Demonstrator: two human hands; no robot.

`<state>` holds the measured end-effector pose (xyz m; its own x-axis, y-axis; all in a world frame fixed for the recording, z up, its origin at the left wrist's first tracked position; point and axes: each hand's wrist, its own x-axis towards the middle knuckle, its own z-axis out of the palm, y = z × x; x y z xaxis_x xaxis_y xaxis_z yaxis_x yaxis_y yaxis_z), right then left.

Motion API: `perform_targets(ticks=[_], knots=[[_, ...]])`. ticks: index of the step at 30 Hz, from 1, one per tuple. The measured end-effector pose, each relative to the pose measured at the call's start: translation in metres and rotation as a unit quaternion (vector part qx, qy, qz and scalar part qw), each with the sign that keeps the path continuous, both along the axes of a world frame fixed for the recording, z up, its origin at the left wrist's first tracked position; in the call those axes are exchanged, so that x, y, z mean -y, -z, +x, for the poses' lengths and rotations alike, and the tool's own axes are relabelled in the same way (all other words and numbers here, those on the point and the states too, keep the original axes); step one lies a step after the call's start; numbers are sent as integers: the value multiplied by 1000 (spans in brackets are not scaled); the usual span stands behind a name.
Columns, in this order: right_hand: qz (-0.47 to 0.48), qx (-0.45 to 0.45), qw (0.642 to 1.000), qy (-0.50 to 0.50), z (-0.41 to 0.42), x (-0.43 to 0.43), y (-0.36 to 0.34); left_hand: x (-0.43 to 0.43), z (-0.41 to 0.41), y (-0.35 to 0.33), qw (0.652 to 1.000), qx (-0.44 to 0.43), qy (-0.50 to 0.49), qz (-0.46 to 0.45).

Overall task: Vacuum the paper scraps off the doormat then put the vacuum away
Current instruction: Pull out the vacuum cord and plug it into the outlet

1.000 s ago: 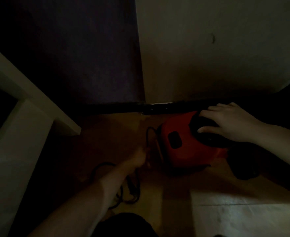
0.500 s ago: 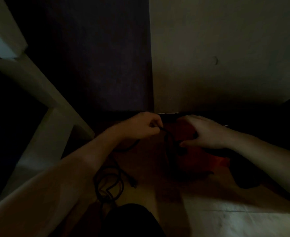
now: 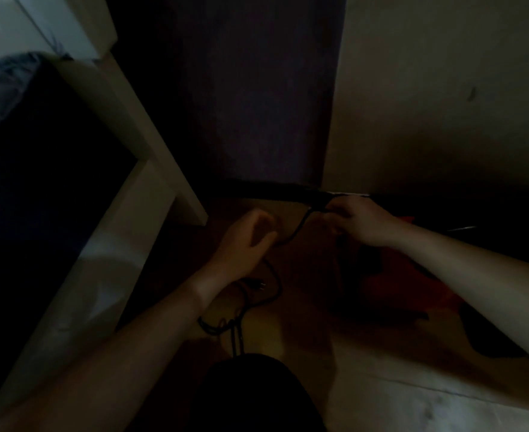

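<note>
Dim room corner, wooden floor (image 3: 391,397) meeting pale wall (image 3: 444,104): left hand (image 3: 246,243) curls round a black cord (image 3: 299,227), right hand (image 3: 361,222) pinches it. The red vacuum (image 3: 378,283) sits by the wall, mostly lost in shadow.

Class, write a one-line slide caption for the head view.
Left hand and right hand hold the black cord by the red vacuum in dim light.

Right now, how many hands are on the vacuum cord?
2. The left hand grips the cord lower down; the right hand pinches its upper end, above the red vacuum.
</note>
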<state>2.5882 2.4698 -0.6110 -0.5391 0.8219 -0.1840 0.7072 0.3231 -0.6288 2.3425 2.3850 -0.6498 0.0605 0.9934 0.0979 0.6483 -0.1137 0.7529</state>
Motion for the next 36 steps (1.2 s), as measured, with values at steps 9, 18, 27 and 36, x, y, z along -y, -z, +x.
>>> perform_targets(ticks=[9, 18, 27, 36], knots=[[76, 116, 989, -44, 30, 0, 3, 7, -56, 121, 971, -135, -57, -188], [82, 194, 977, -41, 75, 5, -8, 10, -49, 151, 957, -158, 42, -241], [115, 229, 966, -39, 81, 8, -1, 10, -54, 148, 952, -178, 28, -248], [87, 190, 977, -32, 73, -10, -18, -37, -46, 26, 996, 34, -73, -39]])
